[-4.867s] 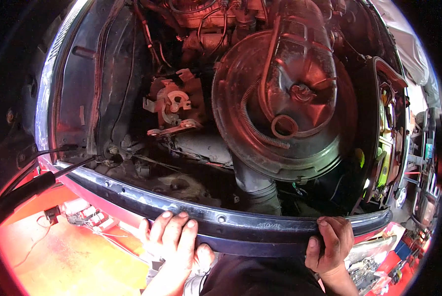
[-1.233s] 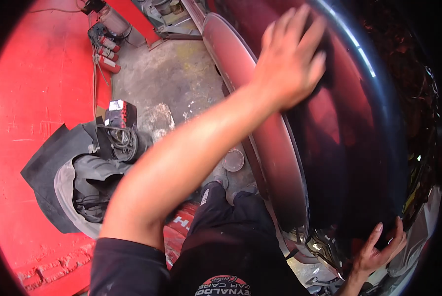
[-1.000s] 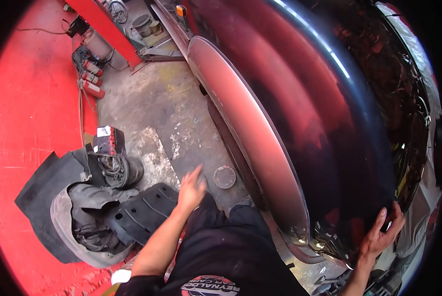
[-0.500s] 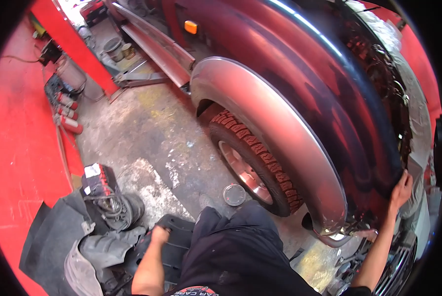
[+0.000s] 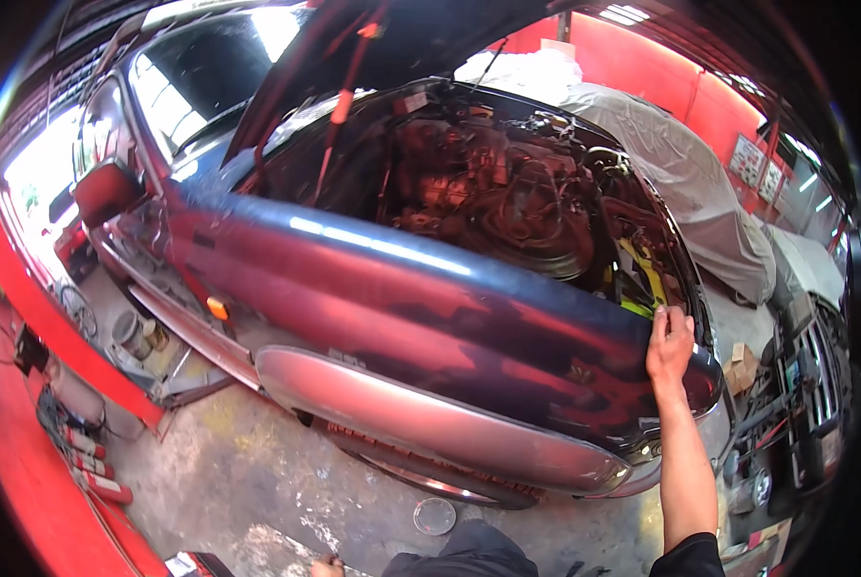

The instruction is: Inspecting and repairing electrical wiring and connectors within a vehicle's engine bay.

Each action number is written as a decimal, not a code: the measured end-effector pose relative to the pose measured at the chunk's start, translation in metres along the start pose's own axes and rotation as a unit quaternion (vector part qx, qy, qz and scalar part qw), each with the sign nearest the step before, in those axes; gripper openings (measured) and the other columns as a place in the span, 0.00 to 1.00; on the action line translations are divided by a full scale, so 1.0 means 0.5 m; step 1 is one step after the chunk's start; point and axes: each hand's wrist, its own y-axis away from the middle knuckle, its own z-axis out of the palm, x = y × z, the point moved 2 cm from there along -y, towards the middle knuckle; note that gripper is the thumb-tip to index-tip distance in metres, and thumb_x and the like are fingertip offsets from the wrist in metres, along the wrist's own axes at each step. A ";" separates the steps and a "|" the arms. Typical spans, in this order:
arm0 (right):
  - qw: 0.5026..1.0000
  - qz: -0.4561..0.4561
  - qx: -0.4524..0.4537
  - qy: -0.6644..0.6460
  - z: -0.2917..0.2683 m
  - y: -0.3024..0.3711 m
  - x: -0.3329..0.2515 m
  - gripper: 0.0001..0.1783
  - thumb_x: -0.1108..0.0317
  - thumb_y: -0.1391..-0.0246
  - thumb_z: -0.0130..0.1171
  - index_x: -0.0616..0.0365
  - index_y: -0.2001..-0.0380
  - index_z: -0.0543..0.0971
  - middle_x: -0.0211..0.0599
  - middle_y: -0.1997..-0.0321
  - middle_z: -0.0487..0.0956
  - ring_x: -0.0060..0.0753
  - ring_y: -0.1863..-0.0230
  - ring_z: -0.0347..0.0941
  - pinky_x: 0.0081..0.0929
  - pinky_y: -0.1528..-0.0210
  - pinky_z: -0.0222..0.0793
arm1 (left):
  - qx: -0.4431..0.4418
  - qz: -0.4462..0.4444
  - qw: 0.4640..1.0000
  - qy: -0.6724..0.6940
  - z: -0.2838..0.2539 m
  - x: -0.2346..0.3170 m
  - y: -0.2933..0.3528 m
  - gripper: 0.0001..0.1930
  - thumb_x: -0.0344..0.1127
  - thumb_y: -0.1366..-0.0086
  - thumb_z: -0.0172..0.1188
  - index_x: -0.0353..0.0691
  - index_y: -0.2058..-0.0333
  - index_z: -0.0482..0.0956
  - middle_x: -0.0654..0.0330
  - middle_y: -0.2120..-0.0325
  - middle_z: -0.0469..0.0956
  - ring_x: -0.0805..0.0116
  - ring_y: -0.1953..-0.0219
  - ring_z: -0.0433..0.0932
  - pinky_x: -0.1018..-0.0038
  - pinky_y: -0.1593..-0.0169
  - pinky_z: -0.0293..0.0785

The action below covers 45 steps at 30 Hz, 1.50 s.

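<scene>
Red wall (image 5: 633, 53) behind; fender (image 5: 430, 313) under right hand (image 5: 670, 344), grip curled; whether clamped, I can't tell.

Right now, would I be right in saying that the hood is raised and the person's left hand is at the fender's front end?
Not quite: in the head view, it is the right hand at the front end of the fender; the left hand shows only at the picture's bottom. The hood is indeed raised.
</scene>
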 end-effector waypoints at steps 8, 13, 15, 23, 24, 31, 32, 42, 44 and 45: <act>0.997 -0.039 -0.002 -0.072 0.008 -0.037 0.002 0.08 0.68 0.35 0.60 0.62 0.65 0.80 0.47 0.67 0.79 0.52 0.63 0.71 0.46 0.57 0.68 | 0.134 0.008 0.988 0.082 -0.045 0.414 -0.009 0.17 0.43 0.32 0.63 0.42 0.49 0.86 0.40 0.60 0.86 0.49 0.55 0.86 0.54 0.50 0.78; 0.994 -0.026 -0.018 -0.101 0.012 -0.050 0.024 0.04 0.72 0.37 0.60 0.63 0.64 0.80 0.45 0.70 0.78 0.48 0.66 0.69 0.42 0.61 0.67 | 0.289 0.321 0.901 0.039 -0.157 0.702 -0.021 0.12 0.19 0.37 0.58 0.31 0.55 0.82 0.51 0.67 0.86 0.54 0.65 0.83 0.65 0.56 0.79; 0.994 -0.006 -0.013 -0.108 0.017 -0.051 0.026 0.04 0.73 0.37 0.60 0.63 0.65 0.79 0.45 0.70 0.77 0.48 0.67 0.69 0.42 0.62 0.66 | 0.307 0.399 0.864 0.018 -0.220 0.842 -0.013 0.14 0.19 0.39 0.58 0.34 0.55 0.82 0.52 0.66 0.85 0.53 0.64 0.82 0.61 0.53 0.78; 0.995 0.027 -0.061 -0.069 0.072 -0.041 0.032 0.05 0.75 0.36 0.56 0.66 0.63 0.79 0.44 0.67 0.76 0.42 0.64 0.70 0.36 0.59 0.67 | 0.291 0.613 0.732 -0.068 -0.325 1.163 -0.114 0.26 0.18 0.43 0.54 0.34 0.43 0.73 0.49 0.60 0.84 0.48 0.57 0.79 0.43 0.40 0.70; 0.994 0.032 -0.079 -0.063 0.077 -0.043 0.035 0.05 0.75 0.36 0.55 0.66 0.63 0.79 0.43 0.68 0.75 0.42 0.64 0.69 0.36 0.58 0.67 | 0.297 0.615 0.725 -0.086 -0.336 1.198 -0.136 0.26 0.23 0.40 0.55 0.36 0.41 0.72 0.49 0.57 0.84 0.48 0.53 0.79 0.42 0.38 0.67; 0.990 0.074 -0.116 -0.025 0.085 -0.029 0.070 0.16 0.65 0.32 0.49 0.69 0.52 0.76 0.50 0.58 0.75 0.46 0.55 0.70 0.41 0.46 0.66 | 0.258 0.579 0.767 -0.103 -0.377 1.341 -0.295 0.26 0.40 0.26 0.49 0.26 0.36 0.69 0.42 0.49 0.82 0.41 0.42 0.75 0.42 0.31 0.59; 0.989 0.056 -0.136 -0.013 0.089 -0.037 0.069 0.18 0.64 0.31 0.49 0.69 0.49 0.75 0.50 0.56 0.75 0.46 0.53 0.70 0.42 0.45 0.66 | 0.260 0.568 0.772 -0.121 -0.372 1.346 -0.313 0.28 0.43 0.25 0.46 0.26 0.36 0.68 0.41 0.46 0.81 0.41 0.41 0.74 0.41 0.30 0.56; 0.979 0.058 -0.196 -0.001 0.092 -0.040 0.073 0.21 0.56 0.28 0.46 0.63 0.45 0.74 0.52 0.57 0.74 0.51 0.53 0.68 0.53 0.45 0.67 | 0.189 0.556 0.767 -0.258 -0.362 1.357 -0.310 0.22 0.40 0.28 0.41 0.30 0.45 0.74 0.44 0.49 0.79 0.44 0.43 0.74 0.37 0.32 0.56; 0.977 0.057 -0.204 0.001 0.091 -0.047 0.075 0.20 0.58 0.29 0.46 0.62 0.47 0.74 0.51 0.58 0.74 0.51 0.54 0.68 0.54 0.46 0.68 | 0.180 0.560 0.764 -0.266 -0.363 1.368 -0.306 0.22 0.39 0.28 0.41 0.30 0.46 0.74 0.44 0.50 0.78 0.44 0.43 0.74 0.37 0.32 0.56; 0.977 0.060 -0.206 0.003 0.089 -0.048 0.074 0.20 0.58 0.30 0.46 0.62 0.47 0.74 0.51 0.58 0.74 0.51 0.54 0.69 0.55 0.46 0.68 | 0.166 0.560 0.760 -0.287 -0.363 1.372 -0.305 0.21 0.38 0.29 0.41 0.29 0.46 0.74 0.44 0.50 0.78 0.44 0.44 0.74 0.37 0.32 0.56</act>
